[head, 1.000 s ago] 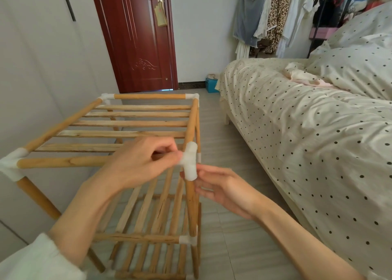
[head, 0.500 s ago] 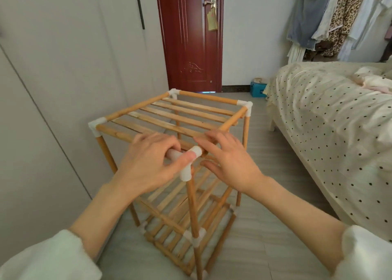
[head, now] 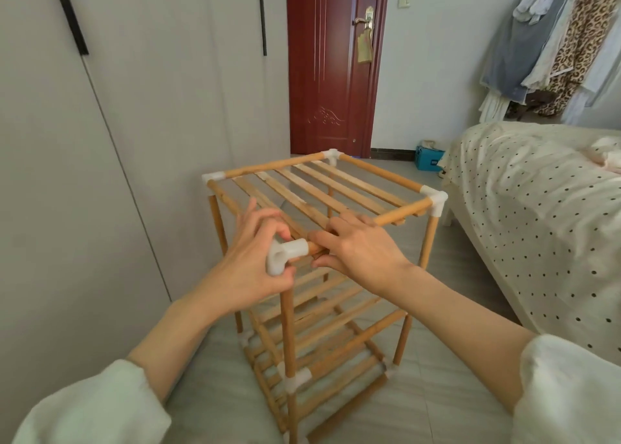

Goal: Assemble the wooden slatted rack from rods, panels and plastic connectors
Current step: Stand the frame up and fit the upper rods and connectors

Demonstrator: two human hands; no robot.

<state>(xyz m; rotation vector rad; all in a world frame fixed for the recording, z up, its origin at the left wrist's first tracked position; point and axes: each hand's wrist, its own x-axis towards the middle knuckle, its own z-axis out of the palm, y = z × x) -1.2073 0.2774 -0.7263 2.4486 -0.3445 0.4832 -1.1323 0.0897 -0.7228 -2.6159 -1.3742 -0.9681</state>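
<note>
White plastic corner connector (head: 284, 257) at near top corner of tall wooden slatted rack (head: 322, 258), standing on tiled floor (head: 437, 393) between grey wardrobe (head: 100, 174) and dotted bed (head: 537, 225); left hand (head: 258, 262) curls round connector, likely steadying it on upright; right hand (head: 359, 248) pinches top front wooden rod (head: 400, 213) just beside socket, probably to press rod home; last corner seemingly unseated.
</note>
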